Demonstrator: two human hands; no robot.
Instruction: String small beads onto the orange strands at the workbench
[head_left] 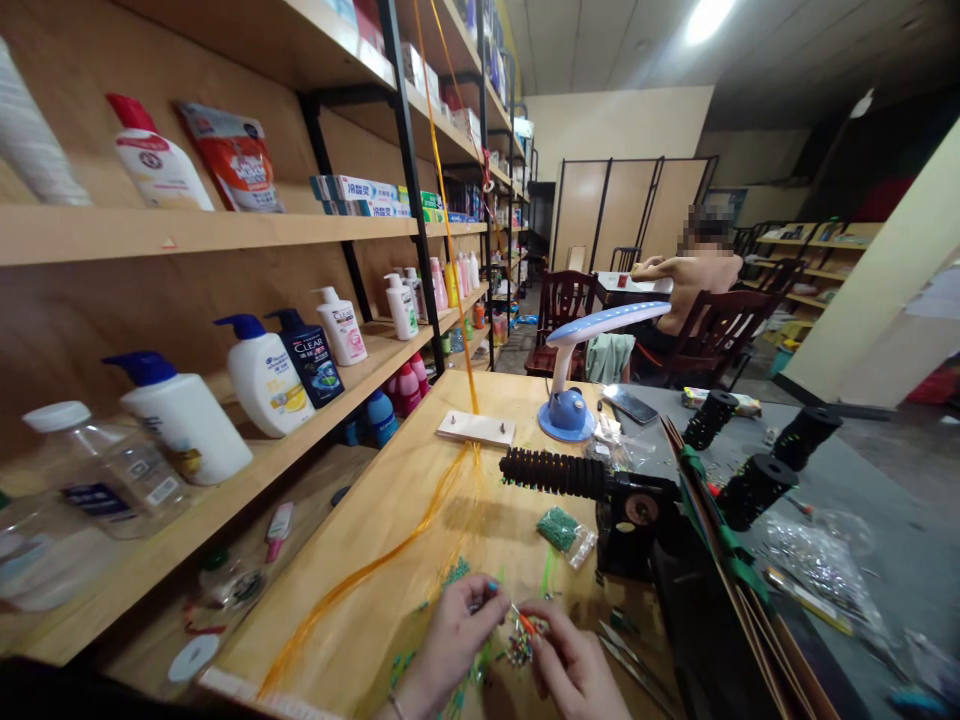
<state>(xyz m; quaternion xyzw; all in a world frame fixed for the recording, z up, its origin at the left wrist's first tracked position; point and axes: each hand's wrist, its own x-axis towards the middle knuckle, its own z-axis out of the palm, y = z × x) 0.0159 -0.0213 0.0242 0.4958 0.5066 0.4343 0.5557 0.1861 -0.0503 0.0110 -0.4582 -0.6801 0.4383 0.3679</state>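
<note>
At the near edge of the wooden table, my left hand [466,632] is closed in a pinch, thumb against forefinger. What sits between those fingertips is too small to make out. Close beside it, my right hand [568,664] has its fingers closed on a thin orange piece [528,622]. A cluster of multicoloured beads [517,645] shows between the two hands. Loose teal beads [456,571] lie just beyond my left hand. Orange threads [405,548] run across the table from under a white block [475,428]. To the right of my right hand lie metal tweezers [631,660].
A bag of green beads [559,530] lies ahead. Beyond it are a black ribbed roller [555,473] on a stand, a blue lamp [568,412] and a phone [630,404]. Bottles line the shelf [352,385] on the left. A person [694,285] sits farther back.
</note>
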